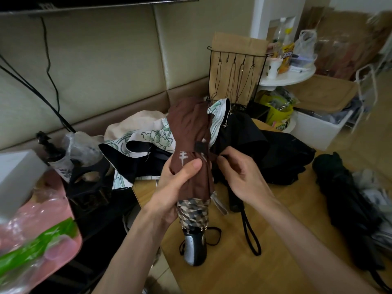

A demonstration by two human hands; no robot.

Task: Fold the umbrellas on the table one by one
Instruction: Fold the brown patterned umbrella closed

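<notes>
A brown umbrella (189, 126) with a checked lower band and a silver-black handle (194, 248) stands upright above the wooden table (244, 270), its canopy gathered. My left hand (176, 183) grips it around the middle. My right hand (239, 177) pinches the umbrella's brown closing strap at its right side. Behind it lie a white floral umbrella (148, 136), loosely spread, and a black umbrella (275, 153) with a wrist loop. A rolled black umbrella (347, 206) lies at the table's right.
A black wire hook rack (237, 66) stands behind the umbrellas. At the left sit a white box (17, 179), plastic bags (38, 236) and a dark bottle (55, 153). A white round side table (290, 76) and storage bins are at the back right.
</notes>
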